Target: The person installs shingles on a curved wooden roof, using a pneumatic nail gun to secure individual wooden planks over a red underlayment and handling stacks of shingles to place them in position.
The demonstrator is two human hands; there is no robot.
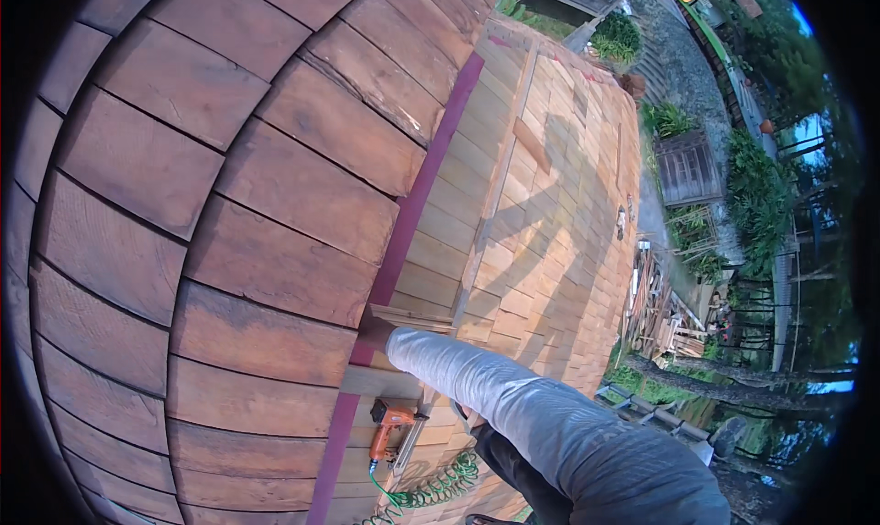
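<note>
My right arm, in a grey-white sleeve [513,387], reaches from the lower right toward the edge of the reddish-brown shingles [302,204]. At its end my right hand [374,329] is small and in shade, by a purple strip [431,172] running along that edge. A thin wooden piece [414,318], seen nearly edge-on, lies against the hand. The fingers do not show clearly, so their grip cannot be made out. My left hand is out of view. Below the arm, an orange and black nail gun [390,424] rests on the paler shingles.
A coiled green air hose [440,486] runs from the nail gun. Paler wood shingles [559,222] slope away to the right, crossed by a long wooden batten [502,158]. My dark trouser leg [513,470] is under the arm. Beyond the edge are a lumber pile [665,305], a ladder [655,415] and trees.
</note>
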